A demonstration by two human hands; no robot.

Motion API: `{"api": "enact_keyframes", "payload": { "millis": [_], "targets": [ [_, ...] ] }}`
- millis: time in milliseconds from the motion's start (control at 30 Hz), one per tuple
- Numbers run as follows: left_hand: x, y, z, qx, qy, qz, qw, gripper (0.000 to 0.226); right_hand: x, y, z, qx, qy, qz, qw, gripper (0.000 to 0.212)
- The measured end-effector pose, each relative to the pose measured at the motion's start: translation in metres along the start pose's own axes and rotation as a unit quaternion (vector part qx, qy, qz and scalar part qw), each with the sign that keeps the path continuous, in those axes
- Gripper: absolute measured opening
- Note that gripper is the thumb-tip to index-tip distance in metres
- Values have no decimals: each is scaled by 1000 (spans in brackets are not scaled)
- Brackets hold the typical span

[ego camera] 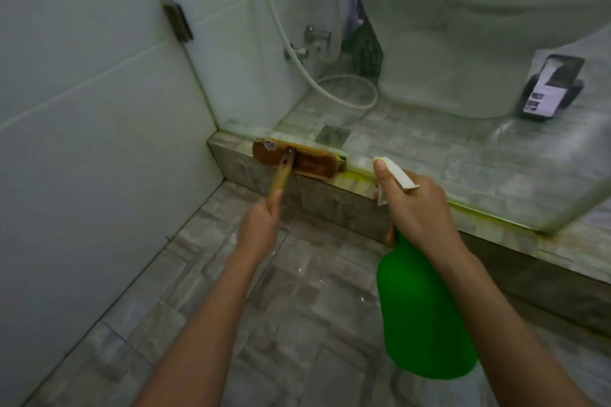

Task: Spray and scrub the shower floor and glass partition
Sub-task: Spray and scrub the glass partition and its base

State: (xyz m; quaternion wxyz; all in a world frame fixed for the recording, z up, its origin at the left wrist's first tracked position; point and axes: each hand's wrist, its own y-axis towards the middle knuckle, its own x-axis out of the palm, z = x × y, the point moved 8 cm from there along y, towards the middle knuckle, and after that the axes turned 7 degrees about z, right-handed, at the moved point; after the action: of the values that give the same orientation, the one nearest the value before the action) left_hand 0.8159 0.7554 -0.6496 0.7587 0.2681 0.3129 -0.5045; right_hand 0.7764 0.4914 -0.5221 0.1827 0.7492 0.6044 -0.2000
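Your left hand (pixel 259 225) is clamped on the brush (pixel 296 162) handle, its head on the tiled step (pixel 330 198) above the shower floor (pixel 264 307); your right hand (pixel 416 205) grips the green spray bottle (pixel 423 317) beside it. Scrubbing's on, I'd say: next, work along that yellowed edge

Head-worn view, downward, close over floor (pixel 297 291)

I am seeing a white toilet (pixel 463 43) standing on the raised tiles. A phone (pixel 550 84) with its screen glowing is leaning just beside its base on the right. Left of it a pale hose (pixel 347 77) is looping below a metal valve (pixel 318 35), and a square drain (pixel 332 135) is sitting in front.
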Motion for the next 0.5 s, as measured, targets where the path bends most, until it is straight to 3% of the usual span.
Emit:
{"api": "enact_keyframes", "payload": {
  "millis": [67,233,400,500],
  "targets": [
    [-9,9,-5,-12,-6,3,1000,58,5,2,-3,-5,5,0,1000,66],
    [8,-13,8,57,6,-102,993,49,34,3,-13,-10,26,-19,999,64],
    [-63,67,-56,-94,47,26,994,65,36,10,-11,-2,23,-11,1000,65],
    [-59,64,-57,-78,26,12,997,60,43,10,-15,-12,28,-11,999,63]
  ]
}}
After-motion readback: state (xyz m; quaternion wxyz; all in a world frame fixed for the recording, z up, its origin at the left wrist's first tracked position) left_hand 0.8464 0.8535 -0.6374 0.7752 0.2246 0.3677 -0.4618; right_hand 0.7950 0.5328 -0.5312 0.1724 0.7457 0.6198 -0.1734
